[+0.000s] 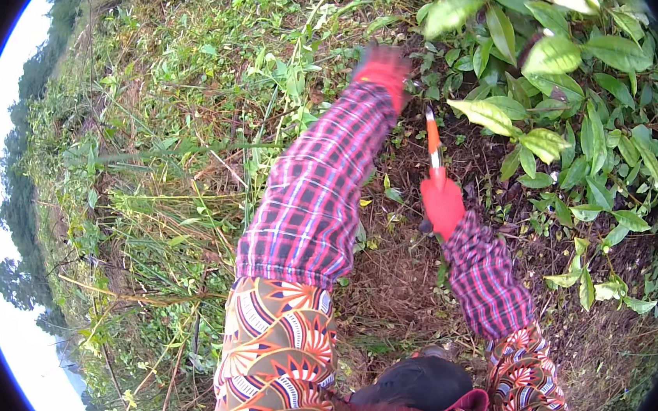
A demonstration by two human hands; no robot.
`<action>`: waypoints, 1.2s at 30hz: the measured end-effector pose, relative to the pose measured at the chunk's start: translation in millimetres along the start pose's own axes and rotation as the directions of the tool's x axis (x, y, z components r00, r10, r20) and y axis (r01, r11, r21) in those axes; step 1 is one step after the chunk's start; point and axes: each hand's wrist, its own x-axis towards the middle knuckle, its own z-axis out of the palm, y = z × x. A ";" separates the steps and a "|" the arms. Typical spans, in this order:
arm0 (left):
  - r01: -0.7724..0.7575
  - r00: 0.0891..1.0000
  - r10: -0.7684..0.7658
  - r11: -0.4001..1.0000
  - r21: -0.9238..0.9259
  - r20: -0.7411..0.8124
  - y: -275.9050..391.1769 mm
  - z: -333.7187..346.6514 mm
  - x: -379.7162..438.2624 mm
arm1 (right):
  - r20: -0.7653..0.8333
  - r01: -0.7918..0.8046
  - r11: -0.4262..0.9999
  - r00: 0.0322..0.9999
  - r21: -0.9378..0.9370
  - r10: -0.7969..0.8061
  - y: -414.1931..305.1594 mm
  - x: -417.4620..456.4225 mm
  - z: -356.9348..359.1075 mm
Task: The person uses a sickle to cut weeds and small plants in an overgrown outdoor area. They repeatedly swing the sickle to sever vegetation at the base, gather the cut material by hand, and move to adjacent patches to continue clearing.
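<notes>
My left hand [383, 72], in a red glove, reaches low into the weeds [290, 79] at the upper middle. It is blurred by motion, and its fingers and anything in them cannot be made out. Below it and to its right, my right hand [442, 202], also red-gloved, is closed around the near end of a slim hand tool [433, 133]. The tool has an orange section between metal parts and points away from me towards the left hand. Its far end is thin and unclear among the plants. Plaid sleeves cover both forearms.
A leafy green bush [594, 129] stands close on the right, its leaves near the tool. Bare soil with dry litter [393, 281] lies between my arms. Grass and tall stems [160, 191] cover the slope on the left. A dark rounded thing [425, 381] shows near my body.
</notes>
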 end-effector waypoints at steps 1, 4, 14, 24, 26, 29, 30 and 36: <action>0.073 0.997 -0.074 0.997 0.024 0.037 -19.3 11.1 -14.0 | 0.131 -0.061 0.996 0.990 0.060 0.052 6.7 -27.1 -6.4; 0.147 0.937 -0.150 0.989 0.034 0.316 -41.1 20.1 -40.5 | -0.084 0.051 0.999 0.995 0.006 -0.050 135.5 -93.1 -28.9; 0.255 0.962 -0.232 0.952 -0.166 0.147 -10.8 22.2 -131.8 | -0.059 0.265 0.964 0.963 0.024 -0.263 18.9 -19.9 -46.9; 0.075 0.874 0.433 0.332 -0.940 0.222 85.9 -33.9 -126.8 | 0.077 0.034 0.970 0.997 -0.239 -0.016 93.2 -73.4 -21.9; 0.106 0.959 0.203 0.383 -0.917 0.196 81.8 -34.8 -111.5 | 0.098 0.018 0.970 0.995 -0.241 0.005 145.6 -142.7 -57.0; 0.011 0.992 0.055 0.855 -0.518 0.112 57.2 -18.0 -93.1 | 0.062 -0.042 0.967 0.996 -0.249 0.060 151.7 -197.6 -77.7; 0.070 0.973 0.030 0.909 -0.411 0.231 44.9 -13.0 -96.9 | 0.073 -0.030 0.967 0.996 -0.254 0.050 151.8 -203.6 -76.3; 0.239 0.924 -0.049 0.849 -0.471 0.380 54.3 7.2 -132.9 | -0.001 0.072 0.983 0.997 -0.168 -0.073 108.7 -139.3 -63.9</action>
